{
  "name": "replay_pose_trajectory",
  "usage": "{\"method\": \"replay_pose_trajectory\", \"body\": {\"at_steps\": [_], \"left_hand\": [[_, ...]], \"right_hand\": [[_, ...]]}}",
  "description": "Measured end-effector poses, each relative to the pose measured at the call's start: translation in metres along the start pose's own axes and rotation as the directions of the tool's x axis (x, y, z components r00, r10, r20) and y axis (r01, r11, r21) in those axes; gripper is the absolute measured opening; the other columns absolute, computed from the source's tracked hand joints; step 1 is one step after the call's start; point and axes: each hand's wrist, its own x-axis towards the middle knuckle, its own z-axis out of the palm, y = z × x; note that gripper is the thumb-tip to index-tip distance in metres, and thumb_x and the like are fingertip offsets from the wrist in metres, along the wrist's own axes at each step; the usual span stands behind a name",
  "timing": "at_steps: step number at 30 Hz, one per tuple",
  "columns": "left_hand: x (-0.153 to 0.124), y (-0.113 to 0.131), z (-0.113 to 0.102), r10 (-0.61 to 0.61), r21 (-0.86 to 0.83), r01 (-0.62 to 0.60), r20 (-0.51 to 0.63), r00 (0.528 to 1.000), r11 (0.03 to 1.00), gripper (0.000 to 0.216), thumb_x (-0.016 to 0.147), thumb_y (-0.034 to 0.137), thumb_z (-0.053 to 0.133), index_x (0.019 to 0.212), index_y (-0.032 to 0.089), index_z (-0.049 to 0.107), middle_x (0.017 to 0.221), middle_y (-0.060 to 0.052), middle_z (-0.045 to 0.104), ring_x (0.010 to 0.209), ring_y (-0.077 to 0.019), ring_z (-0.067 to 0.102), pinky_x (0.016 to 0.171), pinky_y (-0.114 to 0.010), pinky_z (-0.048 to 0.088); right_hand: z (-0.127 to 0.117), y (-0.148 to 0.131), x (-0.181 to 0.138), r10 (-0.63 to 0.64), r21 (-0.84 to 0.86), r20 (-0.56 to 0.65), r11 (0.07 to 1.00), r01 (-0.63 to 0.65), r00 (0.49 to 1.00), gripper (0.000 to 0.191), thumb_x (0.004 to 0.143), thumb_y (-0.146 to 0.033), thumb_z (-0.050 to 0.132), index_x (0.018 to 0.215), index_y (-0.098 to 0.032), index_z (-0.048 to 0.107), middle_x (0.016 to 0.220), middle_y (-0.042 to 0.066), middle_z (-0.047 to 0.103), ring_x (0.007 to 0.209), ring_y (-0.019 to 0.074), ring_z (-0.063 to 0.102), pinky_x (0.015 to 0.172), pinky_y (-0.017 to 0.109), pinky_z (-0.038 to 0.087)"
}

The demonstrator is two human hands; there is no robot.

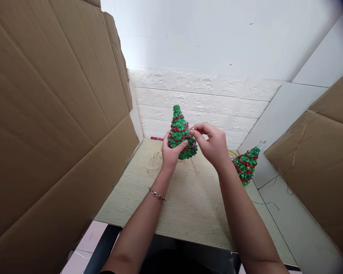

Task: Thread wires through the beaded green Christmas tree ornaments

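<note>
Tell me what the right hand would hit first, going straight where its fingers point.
Probably the green tree in the left hand; depth is unclear, and the right hand might be touching it.

We cannot identify the tiny pale speck (192, 129) pinched in the right hand (213, 142); it is too small. The left hand (170, 152) covers part of the green, glittery, cone-shaped tree (178, 125), which hides some of that hand's fingers from us. We lose the lower left of a green, star-topped tree (249, 163) behind the right forearm (240, 209). The brown cardboard panel (51, 106) runs past our left edge.
</note>
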Motion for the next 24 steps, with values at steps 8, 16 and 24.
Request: {"method": "replay_pose_trajectory", "body": {"at_steps": [8,16,24], "left_hand": [[-0.001,0.005,0.002,-0.016,0.024,0.015,0.041,0.999,1.000,0.069,0.056,0.030,0.081,0.118,0.018,0.053,0.121,-0.011,0.060,0.111,-0.0245,0.057,0.093,-0.035,0.047],[0.000,0.000,0.001,-0.003,0.032,0.002,0.041,0.999,1.000,0.071,0.056,0.029,0.081,0.121,0.018,0.053,0.121,-0.011,0.060,0.112,-0.0251,0.056,0.096,-0.037,0.046],[0.000,0.000,0.000,-0.045,-0.011,0.046,0.118,0.992,0.999,0.070,0.052,0.030,0.082,0.115,0.018,0.054,0.121,-0.011,0.060,0.112,-0.0272,0.056,0.095,-0.039,0.046]], "right_hand": [[0.004,0.002,-0.001,0.072,-0.100,0.186,0.994,-0.054,0.980,0.017,0.084,-0.030,0.056,0.079,-0.019,0.067,0.080,0.004,0.065,0.074,0.0155,0.057,0.068,0.028,0.042],[0.003,0.006,0.001,0.215,0.039,0.146,0.974,-0.223,0.966,0.018,0.078,-0.033,0.062,0.066,-0.022,0.069,0.070,0.001,0.064,0.066,0.0132,0.054,0.066,0.029,0.040],[0.007,0.015,0.004,0.495,0.388,0.251,0.736,-0.555,0.832,0.030,0.062,-0.037,0.071,0.075,-0.019,0.051,0.060,-0.008,0.043,0.052,0.0066,0.037,0.050,0.022,0.031]]}}
